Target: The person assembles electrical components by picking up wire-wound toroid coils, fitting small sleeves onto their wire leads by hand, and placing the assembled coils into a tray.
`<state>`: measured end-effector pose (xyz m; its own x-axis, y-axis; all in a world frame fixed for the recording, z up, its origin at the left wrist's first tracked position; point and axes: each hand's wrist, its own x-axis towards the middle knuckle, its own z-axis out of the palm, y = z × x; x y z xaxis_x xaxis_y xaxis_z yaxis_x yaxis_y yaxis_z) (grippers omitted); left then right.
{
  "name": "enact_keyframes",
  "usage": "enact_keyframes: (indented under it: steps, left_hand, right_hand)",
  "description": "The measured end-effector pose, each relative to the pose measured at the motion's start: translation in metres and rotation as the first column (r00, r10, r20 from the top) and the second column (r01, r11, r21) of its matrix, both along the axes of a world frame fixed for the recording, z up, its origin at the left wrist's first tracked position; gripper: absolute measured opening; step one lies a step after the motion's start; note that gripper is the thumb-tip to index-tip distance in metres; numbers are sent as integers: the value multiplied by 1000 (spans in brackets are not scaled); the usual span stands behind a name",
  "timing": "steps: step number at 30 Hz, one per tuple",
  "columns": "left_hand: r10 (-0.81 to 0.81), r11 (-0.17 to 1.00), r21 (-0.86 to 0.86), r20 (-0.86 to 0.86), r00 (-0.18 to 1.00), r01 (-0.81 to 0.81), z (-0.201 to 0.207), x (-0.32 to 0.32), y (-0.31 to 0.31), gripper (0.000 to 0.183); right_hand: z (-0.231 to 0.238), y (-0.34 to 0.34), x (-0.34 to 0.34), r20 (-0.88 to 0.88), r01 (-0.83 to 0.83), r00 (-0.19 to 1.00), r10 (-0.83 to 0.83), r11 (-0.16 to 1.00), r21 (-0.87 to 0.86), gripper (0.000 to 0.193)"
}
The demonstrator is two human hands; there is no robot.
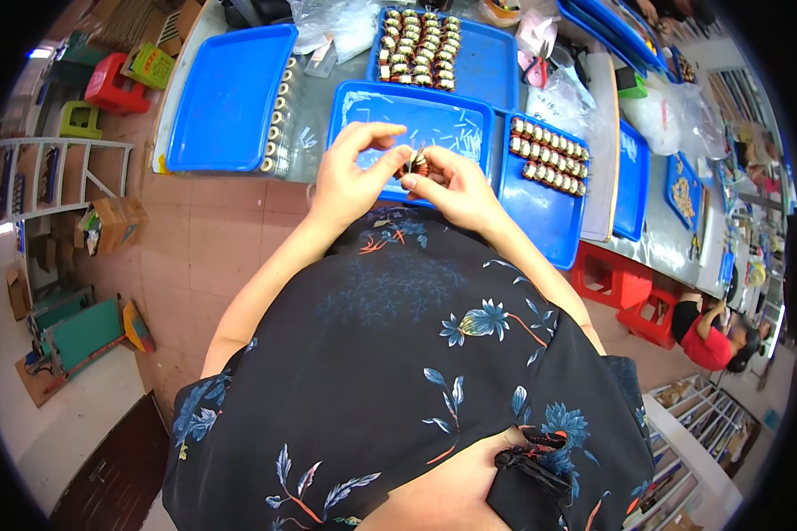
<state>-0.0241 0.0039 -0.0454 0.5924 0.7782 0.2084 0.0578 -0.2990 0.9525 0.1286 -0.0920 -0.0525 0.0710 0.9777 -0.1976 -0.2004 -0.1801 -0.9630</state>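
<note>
My right hand (459,190) pinches a small copper-wound ring coil (420,166) between thumb and fingers. A thin wire lead sticks up from the coil. The thumb of my left hand (350,175) presses the coil's left side, while its index finger arches above, apart from the thumb. Any fingers of that hand beneath the coil are hidden. Both hands are over the near edge of a blue tray (341,95) scattered with short clear tube pieces (465,140).
Behind stands a blue tray (491,66) with rows of wound coils (419,49). At right, another blue tray (549,226) bears more coils (549,152). An upturned-looking blue tray (230,97) lies left, beside pale rings (277,117). Red-handled pliers (537,69) lie behind. Red stools (611,276) stand below right.
</note>
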Motion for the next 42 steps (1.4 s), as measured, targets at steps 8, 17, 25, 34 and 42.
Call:
enact_keyframes:
  steps: [8, 17, 25, 34, 42]
  left_hand:
    - [-92, 830, -532, 168, 981, 169, -3, -2, -3, 14]
    - [-76, 949, -309, -37, 996, 61, -24, 13, 5, 18]
    - [-362, 932, -108, -225, 904, 347, 5, 11, 4, 44]
    - [-579, 538, -702, 93, 810, 466, 15, 5, 14, 45]
    - [-698, 429, -766, 56, 714, 479, 8, 14, 27, 43]
  right_hand:
    - [10, -5, 7, 429, -136, 898, 101, 989, 52, 20]
    - [-8, 4, 2, -115, -85, 992, 57, 963, -256, 35]
    - [28, 1, 48, -30, -305, 948, 316, 881, -362, 44]
    - [67, 5, 46, 916, -507, 399, -31, 825, 249, 27]
    - [80, 7, 39, 1000, -646, 11, 21, 763, -9, 26]
